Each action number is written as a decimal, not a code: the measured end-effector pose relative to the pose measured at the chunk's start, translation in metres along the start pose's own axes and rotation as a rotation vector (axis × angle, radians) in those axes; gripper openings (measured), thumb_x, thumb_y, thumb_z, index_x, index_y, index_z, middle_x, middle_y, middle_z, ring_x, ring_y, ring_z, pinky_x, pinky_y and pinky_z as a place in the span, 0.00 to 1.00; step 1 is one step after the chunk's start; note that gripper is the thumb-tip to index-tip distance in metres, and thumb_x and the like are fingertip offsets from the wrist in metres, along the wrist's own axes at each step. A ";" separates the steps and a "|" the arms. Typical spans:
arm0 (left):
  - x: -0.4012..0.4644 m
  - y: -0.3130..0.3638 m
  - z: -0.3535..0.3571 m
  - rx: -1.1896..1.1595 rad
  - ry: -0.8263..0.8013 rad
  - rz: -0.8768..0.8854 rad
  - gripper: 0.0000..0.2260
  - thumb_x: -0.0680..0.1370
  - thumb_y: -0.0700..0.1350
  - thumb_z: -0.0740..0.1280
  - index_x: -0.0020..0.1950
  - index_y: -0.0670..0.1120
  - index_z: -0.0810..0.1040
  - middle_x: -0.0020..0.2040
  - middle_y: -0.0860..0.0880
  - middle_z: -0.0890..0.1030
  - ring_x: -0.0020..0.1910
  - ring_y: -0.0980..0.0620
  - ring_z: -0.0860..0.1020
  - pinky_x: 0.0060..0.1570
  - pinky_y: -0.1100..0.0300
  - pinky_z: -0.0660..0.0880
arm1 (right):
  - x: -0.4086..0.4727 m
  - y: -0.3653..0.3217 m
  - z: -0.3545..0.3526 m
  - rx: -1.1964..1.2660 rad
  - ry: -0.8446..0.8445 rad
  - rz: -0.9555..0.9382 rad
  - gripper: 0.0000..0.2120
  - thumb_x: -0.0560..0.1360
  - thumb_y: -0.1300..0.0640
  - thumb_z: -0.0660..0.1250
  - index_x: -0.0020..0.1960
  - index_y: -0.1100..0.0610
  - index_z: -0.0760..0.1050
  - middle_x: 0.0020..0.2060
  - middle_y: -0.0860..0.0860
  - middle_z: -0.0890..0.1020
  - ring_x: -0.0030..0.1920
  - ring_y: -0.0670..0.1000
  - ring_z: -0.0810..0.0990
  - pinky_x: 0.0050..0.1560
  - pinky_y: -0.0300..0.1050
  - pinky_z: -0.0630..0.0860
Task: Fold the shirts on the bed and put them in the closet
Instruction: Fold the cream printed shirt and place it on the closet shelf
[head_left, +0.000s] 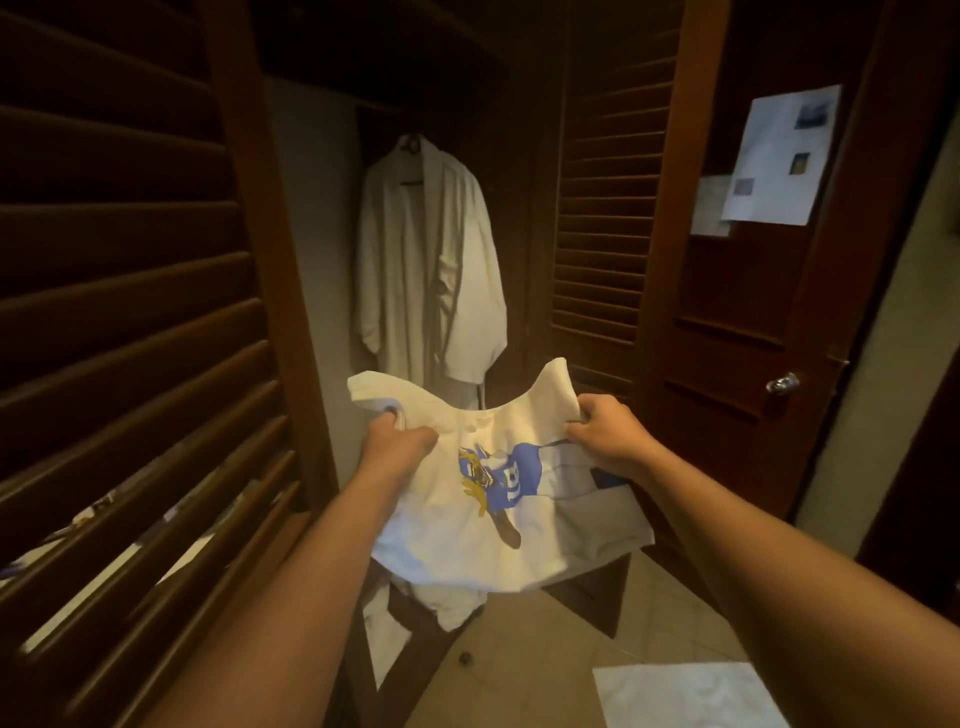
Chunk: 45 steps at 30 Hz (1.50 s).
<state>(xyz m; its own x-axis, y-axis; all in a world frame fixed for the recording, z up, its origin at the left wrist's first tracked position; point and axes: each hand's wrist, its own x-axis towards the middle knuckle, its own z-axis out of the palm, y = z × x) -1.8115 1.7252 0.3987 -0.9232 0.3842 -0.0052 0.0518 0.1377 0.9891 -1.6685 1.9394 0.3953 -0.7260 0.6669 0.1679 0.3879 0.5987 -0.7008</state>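
1. Dark wooden closet (322, 218) fronted the viewer, its louvred doors swung open to either side; the scene was dim.
2. Task item: a white shirt (498, 499) with a blue printed figure was held in the air before the closet opening, above the floor and not yet resting on any shelf.
3. Grip state: the left hand (400, 441) was clamped on the shirt's left upper edge, and the right hand (602, 431) was pinched on the right upper edge. Both grips were closed on cloth.
4. Progress, as a judgement: the shirt appeared folded to a compact panel, though its lower edge hung loose. Folding of this item seemed largely done; placement in the closet remained. The bed was not in view, so the number of shirts left could not be told.
5. Inside the closet, a white bathrobe (431, 260) hung behind the shirt, well apart from it.
6. Below the shirt, a dark wooden rack (410, 629) carried some white cloth.
7. Clearance: the left louvred door (130, 312) stood near the left forearm; the right louvred door (608, 208) stood farther off. Open room lay straight ahead between them.
8. To the right, a panelled door (753, 312) carried posted papers (779, 156).
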 end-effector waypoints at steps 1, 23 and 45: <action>0.013 -0.002 0.004 0.001 0.008 -0.007 0.11 0.74 0.34 0.70 0.55 0.42 0.78 0.49 0.45 0.83 0.46 0.46 0.82 0.46 0.57 0.78 | 0.014 0.002 0.003 0.003 -0.004 0.003 0.17 0.79 0.57 0.68 0.68 0.57 0.76 0.56 0.51 0.82 0.53 0.52 0.81 0.53 0.50 0.82; 0.212 -0.088 0.055 -0.014 0.286 -0.205 0.10 0.77 0.35 0.69 0.57 0.43 0.79 0.49 0.47 0.84 0.42 0.54 0.81 0.36 0.64 0.74 | 0.293 0.055 0.129 -0.079 -0.331 -0.142 0.02 0.76 0.62 0.68 0.45 0.57 0.79 0.39 0.55 0.81 0.40 0.55 0.78 0.38 0.44 0.70; 0.262 -0.190 0.020 -0.054 0.758 -0.501 0.22 0.77 0.38 0.71 0.71 0.40 0.74 0.65 0.43 0.80 0.63 0.41 0.79 0.66 0.44 0.75 | 0.385 0.028 0.324 -0.069 -0.806 -0.428 0.03 0.78 0.61 0.66 0.46 0.58 0.78 0.38 0.55 0.79 0.42 0.57 0.77 0.41 0.45 0.68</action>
<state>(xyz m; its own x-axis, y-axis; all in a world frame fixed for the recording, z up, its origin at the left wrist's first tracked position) -2.0555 1.8175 0.2068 -0.8369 -0.4150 -0.3569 -0.4229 0.0764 0.9029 -2.1207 2.0690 0.2155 -0.9822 -0.1142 -0.1493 0.0087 0.7657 -0.6431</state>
